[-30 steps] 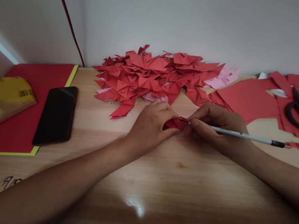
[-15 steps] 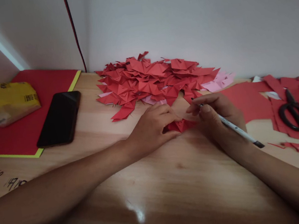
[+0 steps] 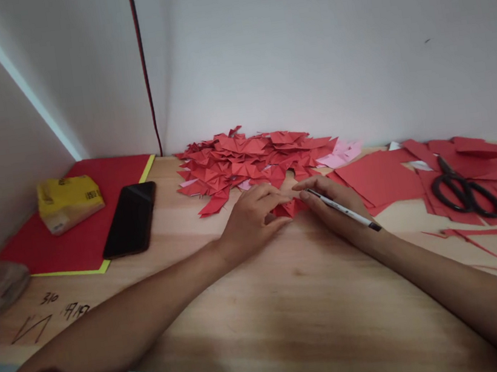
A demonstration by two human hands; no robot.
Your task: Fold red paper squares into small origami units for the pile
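My left hand (image 3: 252,217) rests on the wooden table, thumb and fingers closed on a small folded red paper piece (image 3: 290,208). In my right hand (image 3: 335,198) lies a white pen (image 3: 348,212) with a black end, slanting back over the hand toward the wrist. The right fingertips are at the right edge of the folded piece; whether they touch it I cannot tell. Just beyond both hands is a heaped pile of folded red paper pieces (image 3: 246,165), with some pink ones (image 3: 342,152) at its right side.
Black-handled scissors (image 3: 464,191) lie on red paper sheets (image 3: 380,178) at the right, with thin red strips (image 3: 483,232) nearer me. A black phone (image 3: 130,220), red sheets (image 3: 74,251) and a yellow packet (image 3: 70,203) are at the left. A wall (image 3: 281,53) stands behind.
The view has shifted, so the table's things sit lower and the left side shows more. My right hand has drawn closer to the folded piece, still with the pen. The left hand keeps its hold.
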